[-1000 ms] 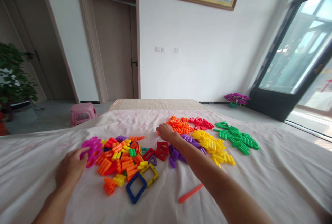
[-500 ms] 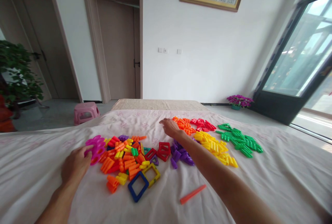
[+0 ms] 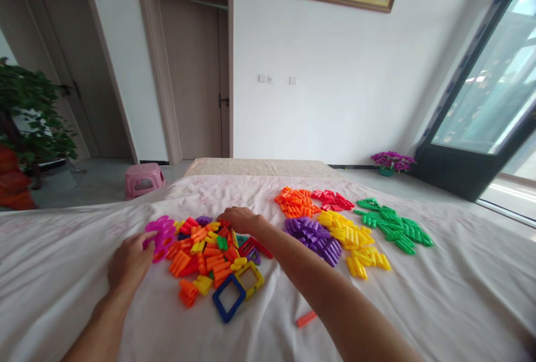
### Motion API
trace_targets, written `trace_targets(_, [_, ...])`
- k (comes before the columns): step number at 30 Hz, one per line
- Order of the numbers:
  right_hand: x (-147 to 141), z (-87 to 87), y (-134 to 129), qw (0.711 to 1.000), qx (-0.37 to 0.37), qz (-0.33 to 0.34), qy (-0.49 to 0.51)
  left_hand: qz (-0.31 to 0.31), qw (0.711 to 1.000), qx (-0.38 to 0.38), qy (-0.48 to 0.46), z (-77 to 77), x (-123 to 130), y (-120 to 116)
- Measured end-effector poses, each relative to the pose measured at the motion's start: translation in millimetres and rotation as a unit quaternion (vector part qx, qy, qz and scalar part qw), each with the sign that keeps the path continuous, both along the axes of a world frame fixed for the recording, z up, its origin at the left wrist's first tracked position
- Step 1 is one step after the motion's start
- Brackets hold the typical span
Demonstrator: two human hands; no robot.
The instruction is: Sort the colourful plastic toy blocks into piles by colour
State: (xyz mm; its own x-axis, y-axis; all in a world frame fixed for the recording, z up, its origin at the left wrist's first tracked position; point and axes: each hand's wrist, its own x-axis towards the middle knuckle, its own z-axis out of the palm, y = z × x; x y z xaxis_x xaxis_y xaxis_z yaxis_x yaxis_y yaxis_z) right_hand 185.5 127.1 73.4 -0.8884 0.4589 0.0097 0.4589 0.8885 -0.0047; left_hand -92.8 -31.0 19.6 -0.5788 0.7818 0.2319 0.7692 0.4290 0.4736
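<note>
My left hand [image 3: 132,257] is closed on the near left edge of a magenta plastic piece made of joined rings [image 3: 161,236], at the left end of a mixed heap of plastic building pieces [image 3: 211,258]. At the far edge of that heap is my right hand [image 3: 239,219], its fingers bent down onto an orange building piece [image 3: 224,224]; the fingertips are partly hidden. Blue [image 3: 215,299] and yellow [image 3: 260,282] square frames lie at the heap's near side. Red frames [image 3: 253,246] lie partly behind my right forearm.
Sorted piles of orange [image 3: 295,203], red [image 3: 334,200], purple [image 3: 313,239], yellow [image 3: 347,230] and green [image 3: 393,225] pieces lie to the right on the pale bedsheet [image 3: 439,295]. A coral stick [image 3: 306,319] lies in front, partly under my forearm. A pink stool [image 3: 144,180] stands beyond.
My right hand has moved left and nearer, from the orange pile to the mixed heap, uncovering the orange and purple piles. My left hand stays at the magenta piece. The view has shifted slightly.
</note>
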Motion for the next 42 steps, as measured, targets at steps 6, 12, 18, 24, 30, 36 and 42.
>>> trace_targets(6, [19.9, 0.6, -3.7, 0.997, 0.03, -0.07, -0.003, 0.006, 1.0, 0.003, 0.0, 0.5, 0.7, 0.7])
trace_targets(12, [72.8, 15.8, 13.1, 0.968, 0.025, -0.244, 0.049, 0.004, 1.0, -0.012, -0.005, 0.1, 0.2, 1.7])
trace_targets(18, [145.4, 37.3, 38.3, 0.922, 0.057, -0.376, 0.07, 0.008, 1.0, 0.002, -0.003, -1.7, 0.1, 1.5])
trace_targets(24, [140.5, 40.6, 23.5, 0.923, 0.056, -0.363, 0.115, 0.008, 1.0, -0.009, -0.01, 0.8, 1.8, 0.3])
trace_targets(30, [70.0, 23.7, -42.6, 0.967, -0.082, -0.11, 0.216, -0.001, 1.0, -0.002, -0.002, 2.6, 4.0, -2.4])
trace_targets(36, [43.9, 14.2, -68.6, 0.992, -0.069, 0.006, 0.109, -0.006, 1.0, 0.019, 0.008, 1.7, 2.1, -3.1])
trace_targets(42, [51.0, 13.0, -76.7, 0.992, -0.002, -0.099, 0.078, -0.005, 0.999, 0.034, 0.012, -1.3, -0.2, -1.1])
